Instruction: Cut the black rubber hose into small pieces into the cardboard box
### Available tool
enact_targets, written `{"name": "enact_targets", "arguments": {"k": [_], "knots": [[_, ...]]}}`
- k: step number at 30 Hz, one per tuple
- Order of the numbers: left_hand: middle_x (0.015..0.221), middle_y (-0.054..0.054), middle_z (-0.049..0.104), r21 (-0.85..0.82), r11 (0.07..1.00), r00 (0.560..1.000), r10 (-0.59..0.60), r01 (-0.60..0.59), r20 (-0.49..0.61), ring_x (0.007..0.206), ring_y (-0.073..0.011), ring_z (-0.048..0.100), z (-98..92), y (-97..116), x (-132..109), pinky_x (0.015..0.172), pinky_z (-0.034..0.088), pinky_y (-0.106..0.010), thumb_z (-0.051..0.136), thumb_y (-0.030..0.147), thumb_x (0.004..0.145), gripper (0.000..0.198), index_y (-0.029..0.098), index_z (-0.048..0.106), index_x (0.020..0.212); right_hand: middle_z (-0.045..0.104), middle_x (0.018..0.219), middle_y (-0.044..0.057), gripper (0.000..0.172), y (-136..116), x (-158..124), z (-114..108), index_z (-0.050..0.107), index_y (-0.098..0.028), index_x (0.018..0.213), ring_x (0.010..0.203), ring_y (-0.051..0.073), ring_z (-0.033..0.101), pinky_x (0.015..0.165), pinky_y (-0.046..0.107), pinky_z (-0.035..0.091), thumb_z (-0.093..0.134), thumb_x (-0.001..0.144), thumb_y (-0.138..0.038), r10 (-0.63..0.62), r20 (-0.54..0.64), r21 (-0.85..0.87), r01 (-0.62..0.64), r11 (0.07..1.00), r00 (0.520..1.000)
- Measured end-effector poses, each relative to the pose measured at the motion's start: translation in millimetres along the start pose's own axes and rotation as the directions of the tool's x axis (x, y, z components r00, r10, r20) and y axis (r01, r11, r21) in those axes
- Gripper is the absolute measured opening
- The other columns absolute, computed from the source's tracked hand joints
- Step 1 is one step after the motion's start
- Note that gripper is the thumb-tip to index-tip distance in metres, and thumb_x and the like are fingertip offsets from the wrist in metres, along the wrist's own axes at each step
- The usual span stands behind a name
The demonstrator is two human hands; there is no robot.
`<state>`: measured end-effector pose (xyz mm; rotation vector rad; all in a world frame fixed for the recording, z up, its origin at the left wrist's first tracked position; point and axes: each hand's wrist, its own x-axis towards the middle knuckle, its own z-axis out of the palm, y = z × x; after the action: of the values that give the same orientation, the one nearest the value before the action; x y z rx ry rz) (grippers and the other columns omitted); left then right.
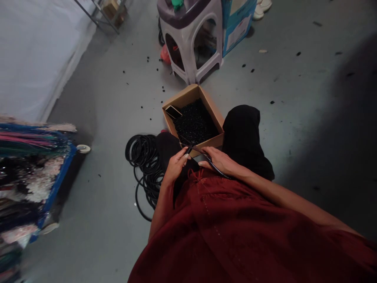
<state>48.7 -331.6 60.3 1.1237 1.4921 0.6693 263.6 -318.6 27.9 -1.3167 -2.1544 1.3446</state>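
A length of black rubber tubing (217,166) is held at lap height, just above the near edge of a cardboard box (188,96). The right hand (219,161) is grasping the tubing, fingers closed over it. The left hand (176,165) is clenched on a small dark tool (188,149), its type too small to determine, and the tool's tip is at or very near the tubing.

The box stands on the floor against the person's black-clad right knee (243,133). It contains a heap of short black pieces (194,122), with a smartphone (173,112) lying at its far corner. A coil of black tubing (144,169) lies on the floor beside the left knee (167,147). Similar black pieces (163,89) are scattered over the grey floor (265,125). Farther off stand a plastic stool (190,47) and a blue carton (237,25). A blue-framed cart (55,184) carrying coloured bundles (29,141) is at left.
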Motion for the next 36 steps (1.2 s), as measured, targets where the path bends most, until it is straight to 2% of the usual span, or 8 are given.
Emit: {"name": "enact_targets", "arguments": {"k": [5, 10, 19, 22, 24, 27, 30, 36], "knots": [[0.084, -0.003, 0.066, 0.062, 0.998, 1.0, 0.019, -0.02, 0.007, 0.061, -0.0078, 0.043, 1.2, 2.8, 0.9, 0.059, 0.04, -0.022, 0.056, 0.038, 0.086, 0.055, 0.01, 0.056, 0.132, 0.059, 0.114, 0.015, 0.051, -1.3, 1.4, -1.8, 0.05, -0.017, 0.127, 0.105, 0.028, 0.057, 0.09, 0.04, 0.045, 0.051, 0.09, -0.052, -0.014, -0.011, -0.001, 0.014, 1.0, 1.0], [0.083, -0.003, 0.066, 0.078, 0.997, 1.0, 0.004, -0.003, -0.011, 0.061, -0.0084, 0.044, 0.8, 0.4, 1.9, 0.058, 0.039, -0.022, 0.057, 0.037, 0.084, 0.053, 0.011, 0.059, 0.13, 0.061, 0.106, 0.013, 0.04, 3.8, 2.3, 0.7, 0.052, -0.017, 0.118, 0.094, 0.025, 0.059, 0.081, 0.035, 0.045, 0.046, 0.093, -0.048, 0.03, 0.031, -0.045, -0.029, 0.999, 0.999], [0.079, -0.003, 0.066, 0.017, 1.0, 1.0, -0.013, 0.013, 0.015, 0.058, -0.0077, 0.044, 4.4, -6.4, 5.3, 0.054, 0.038, -0.021, 0.06, 0.036, 0.083, 0.056, 0.012, 0.056, 0.133, 0.063, 0.101, 0.01, 0.029, 9.3, 4.0, 4.0, 0.051, -0.019, 0.104, 0.088, 0.023, 0.06, 0.072, 0.03, 0.04, 0.045, 0.093, -0.046, 0.073, 0.036, -0.079, -0.07, 0.994, 0.997], [0.083, -0.003, 0.066, -0.062, 0.998, 0.998, -0.017, 0.02, 0.053, 0.058, -0.007, 0.046, 4.0, -8.7, 4.6, 0.055, 0.04, -0.02, 0.061, 0.037, 0.082, 0.058, 0.012, 0.054, 0.134, 0.064, 0.1, 0.01, 0.028, 9.2, 3.2, 3.2, 0.05, -0.02, 0.103, 0.086, 0.023, 0.061, 0.069, 0.029, 0.038, 0.045, 0.093, -0.045, 0.088, 0.036, -0.093, -0.084, 0.992, 0.996], [0.085, -0.004, 0.066, -0.138, 0.989, 0.993, -0.029, 0.045, 0.116, 0.059, -0.0065, 0.049, 2.4, -9.4, 2.1, 0.056, 0.042, -0.02, 0.06, 0.042, 0.084, 0.056, 0.012, 0.056, 0.131, 0.064, 0.099, 0.01, 0.028, 9.4, 2.8, 2.5, 0.051, -0.02, 0.102, 0.084, 0.023, 0.061, 0.068, 0.028, 0.038, 0.045, 0.093, -0.046, 0.094, 0.037, -0.104, -0.09, 0.99, 0.995], [0.084, -0.005, 0.066, -0.237, 0.955, 0.966, -0.121, 0.176, 0.227, 0.058, -0.0067, 0.052, 0.2, -8.9, -2.9, 0.055, 0.042, -0.02, 0.059, 0.051, 0.084, 0.054, 0.01, 0.062, 0.12, 0.065, 0.1, 0.01, 0.029, 10.0, 2.9, 1.8, 0.051, -0.02, 0.102, 0.084, 0.022, 0.061, 0.068, 0.028, 0.037, 0.045, 0.093, -0.047, 0.092, 0.037, -0.113, -0.087, 0.99, 0.995], [0.076, -0.003, 0.063, -0.307, 0.911, 0.942, -0.194, 0.277, 0.274, 0.051, -0.0057, 0.049, 0.3, -7.4, -6.0, 0.048, 0.037, -0.019, 0.063, 0.054, 0.08, 0.056, 0.009, 0.064, 0.113, 0.065, 0.101, 0.011, 0.029, 10.7, 3.6, 1.6, 0.052, -0.019, 0.104, 0.086, 0.022, 0.061, 0.069, 0.028, 0.038, 0.045, 0.093, -0.046, 0.065, 0.032, -0.101, -0.061, 0.993, 0.997], [0.068, 0.001, 0.057, -0.329, 0.911, 0.95, -0.161, 0.247, 0.268, 0.045, -0.003, 0.04, 1.3, -7.0, -4.9, 0.044, 0.028, -0.018, 0.064, 0.05, 0.08, 0.046, 0.01, 0.066, 0.103, 0.066, 0.099, 0.01, 0.028, 11.1, 3.7, 1.8, 0.052, -0.02, 0.102, 0.083, 0.022, 0.061, 0.066, 0.028, 0.037, 0.047, 0.093, -0.045, 0.075, 0.035, -0.101, -0.071, 0.992, 0.997]]}}
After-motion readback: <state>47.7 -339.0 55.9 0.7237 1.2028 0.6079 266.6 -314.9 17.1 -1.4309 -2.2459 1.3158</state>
